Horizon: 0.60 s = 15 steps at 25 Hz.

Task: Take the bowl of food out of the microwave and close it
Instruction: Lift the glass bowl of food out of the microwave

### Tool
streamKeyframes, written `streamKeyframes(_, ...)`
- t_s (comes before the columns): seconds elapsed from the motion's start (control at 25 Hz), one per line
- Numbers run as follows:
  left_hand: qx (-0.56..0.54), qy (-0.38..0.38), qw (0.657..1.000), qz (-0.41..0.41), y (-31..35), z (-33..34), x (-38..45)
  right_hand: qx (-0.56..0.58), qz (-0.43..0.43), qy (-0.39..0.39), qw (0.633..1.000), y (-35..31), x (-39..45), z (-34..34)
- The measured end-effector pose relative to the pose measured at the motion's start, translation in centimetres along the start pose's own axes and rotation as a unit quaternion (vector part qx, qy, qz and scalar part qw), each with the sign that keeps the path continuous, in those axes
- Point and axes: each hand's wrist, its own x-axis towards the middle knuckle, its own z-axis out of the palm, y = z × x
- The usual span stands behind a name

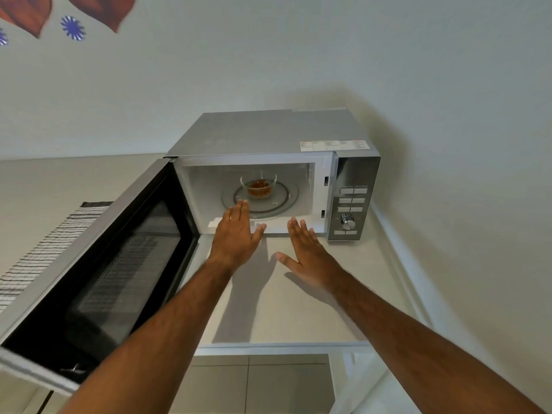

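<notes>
A silver microwave (268, 130) stands on the counter against the wall, its door (98, 264) swung wide open to the left. Inside, a clear glass bowl (258, 186) with brown-orange food sits on the glass turntable (283, 201). My left hand (236, 234) reaches into the opening, fingers spread, fingertips just short of the bowl. My right hand (307, 255) hovers flat and open just outside the microwave's front edge, to the right. Neither hand touches the bowl.
The control panel (352, 201) with buttons and a dial is on the microwave's right side. A striped cloth (44, 249) lies on the counter (283, 309) at the left, behind the door. The wall runs close along the right. Floor tiles (254, 383) show below the counter edge.
</notes>
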Motion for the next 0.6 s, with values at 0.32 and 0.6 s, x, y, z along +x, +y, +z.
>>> streamKeyframes(0.32, -0.227, 0.039, 0.964, -0.133, -0.6, -1.4, 8.0, 0.202, 0.113, 0.103, 0.967, -2.5, 8.3, -0.5)
streamKeyframes(0.6, -0.271, -0.006, 0.945, -0.185, -2.4, -0.5, 15.1, 0.269, 0.130, 0.159, 0.941, -1.5, 16.2, -2.2)
